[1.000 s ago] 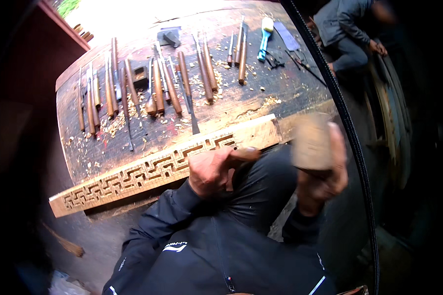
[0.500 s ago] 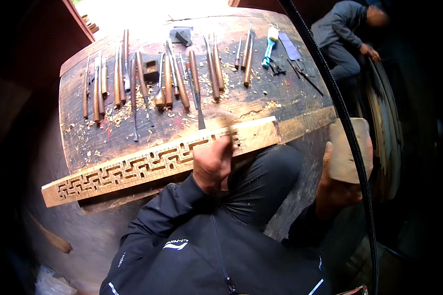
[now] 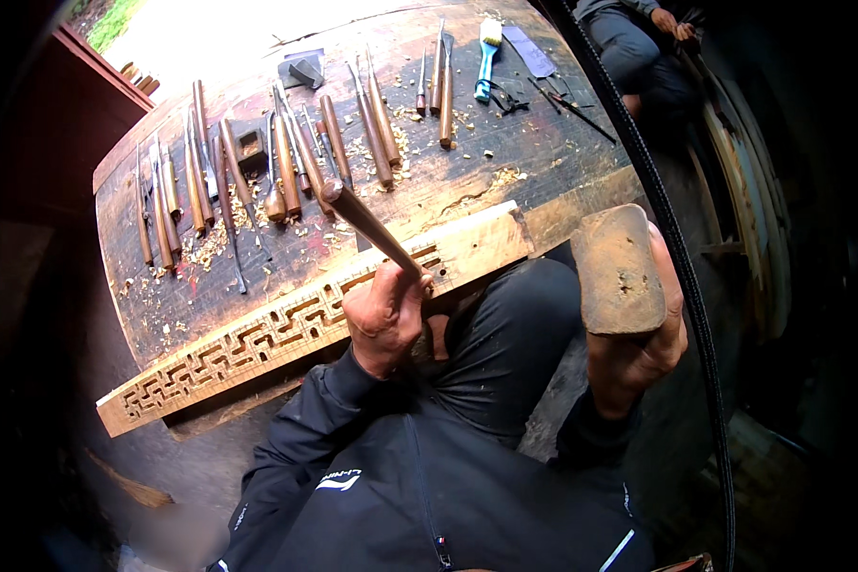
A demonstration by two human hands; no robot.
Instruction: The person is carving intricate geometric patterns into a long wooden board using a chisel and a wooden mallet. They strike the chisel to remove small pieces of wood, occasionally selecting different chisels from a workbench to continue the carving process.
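Note:
A long pale board (image 3: 486, 243) with a carved geometric pattern of slots and holes lies diagonally along the near edge of the worn bench. My left hand (image 3: 384, 319) is closed round a wooden-handled chisel (image 3: 370, 219) at the board's right part; the handle slants up toward the upper left, and its lower tip is hidden by my hand. To the right, my right hand (image 3: 643, 353) grips a scuffed rectangular wooden block (image 3: 620, 272), held up beside the board's right end and apart from the chisel.
Rows of chisels (image 3: 381, 133), wood shavings, a small hollow block (image 3: 252, 150), a blue brush (image 3: 486, 62) and purple strips (image 3: 528, 52) cover the bench (image 3: 138, 315). A dark cord (image 3: 667, 219) crosses the right side. Another person (image 3: 629, 57) crouches at upper right by long timbers (image 3: 753, 219).
The chisel in my left hand has swung to stand out clearly, tilted up-left. The block in my right hand moved right, then came back left toward the board.

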